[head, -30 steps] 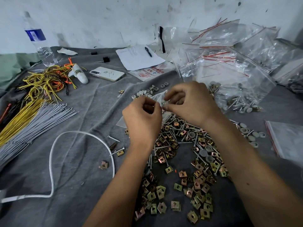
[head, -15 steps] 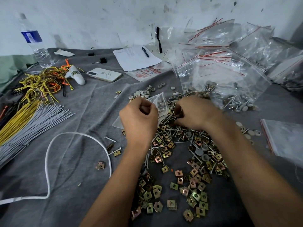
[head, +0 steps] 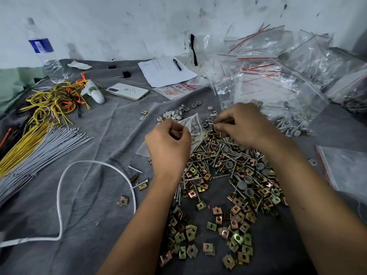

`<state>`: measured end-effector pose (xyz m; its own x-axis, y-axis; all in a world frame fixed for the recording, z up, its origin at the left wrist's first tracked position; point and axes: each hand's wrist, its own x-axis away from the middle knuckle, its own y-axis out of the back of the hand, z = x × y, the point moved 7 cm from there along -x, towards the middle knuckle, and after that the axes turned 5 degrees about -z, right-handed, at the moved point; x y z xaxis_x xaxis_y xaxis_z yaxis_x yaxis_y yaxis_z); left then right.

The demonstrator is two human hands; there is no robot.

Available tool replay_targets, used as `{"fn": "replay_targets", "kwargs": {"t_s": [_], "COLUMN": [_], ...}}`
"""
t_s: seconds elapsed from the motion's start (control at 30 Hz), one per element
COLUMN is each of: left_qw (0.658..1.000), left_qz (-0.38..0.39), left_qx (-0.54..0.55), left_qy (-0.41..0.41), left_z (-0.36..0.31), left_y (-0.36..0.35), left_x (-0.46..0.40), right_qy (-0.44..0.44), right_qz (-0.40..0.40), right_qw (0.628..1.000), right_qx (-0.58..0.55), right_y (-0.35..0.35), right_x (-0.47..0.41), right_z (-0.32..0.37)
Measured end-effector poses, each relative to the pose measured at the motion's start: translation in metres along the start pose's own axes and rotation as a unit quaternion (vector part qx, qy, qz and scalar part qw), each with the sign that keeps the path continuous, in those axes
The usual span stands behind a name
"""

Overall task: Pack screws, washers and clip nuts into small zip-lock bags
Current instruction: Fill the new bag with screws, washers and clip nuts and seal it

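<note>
Moved since half a second ago: right hand (head: 245, 124), off the pile and up to the bag mouth, pinching a screw (head: 213, 123). Cloth (head: 103, 195): grey, under all. Filled bags (head: 268, 92): heaped beyond right hand. Screws (head: 214, 153), clip nuts (head: 234, 221): pile beneath both hands and forearms. Washers (head: 172, 116): just beyond left hand (head: 168, 147). Bag (head: 191, 127): small, held open by left hand's pinch, between the hands.
</note>
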<state>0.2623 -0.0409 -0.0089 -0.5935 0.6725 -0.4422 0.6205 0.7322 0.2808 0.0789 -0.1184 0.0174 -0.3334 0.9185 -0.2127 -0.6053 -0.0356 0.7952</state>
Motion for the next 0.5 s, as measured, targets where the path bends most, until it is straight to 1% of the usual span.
{"fn": "replay_targets", "kwargs": {"t_s": [0.07,0.13,0.3,0.5], "left_qw": [1.000,1.000,1.000,1.000], "left_qz": [0.003,0.006,0.007,0.001], "left_qx": [-0.009,-0.012,-0.006,-0.003], "left_qy": [-0.007,-0.009,-0.008,0.000], "left_z": [-0.002,-0.002,-0.001,0.000], "left_y": [-0.001,-0.003,-0.003,-0.002], "left_x": [0.001,0.001,0.001,0.001], "right_qy": [0.011,0.028,0.052,0.036], "right_qz": [-0.005,0.003,-0.004,-0.031], "right_qw": [0.997,0.993,0.991,0.988], "right_qx": [-0.073,-0.115,-0.127,-0.147], "right_y": [0.002,0.000,-0.014,-0.016], "right_x": [0.002,0.004,0.004,0.004], "right_z": [0.006,0.017,0.030,0.027]}}
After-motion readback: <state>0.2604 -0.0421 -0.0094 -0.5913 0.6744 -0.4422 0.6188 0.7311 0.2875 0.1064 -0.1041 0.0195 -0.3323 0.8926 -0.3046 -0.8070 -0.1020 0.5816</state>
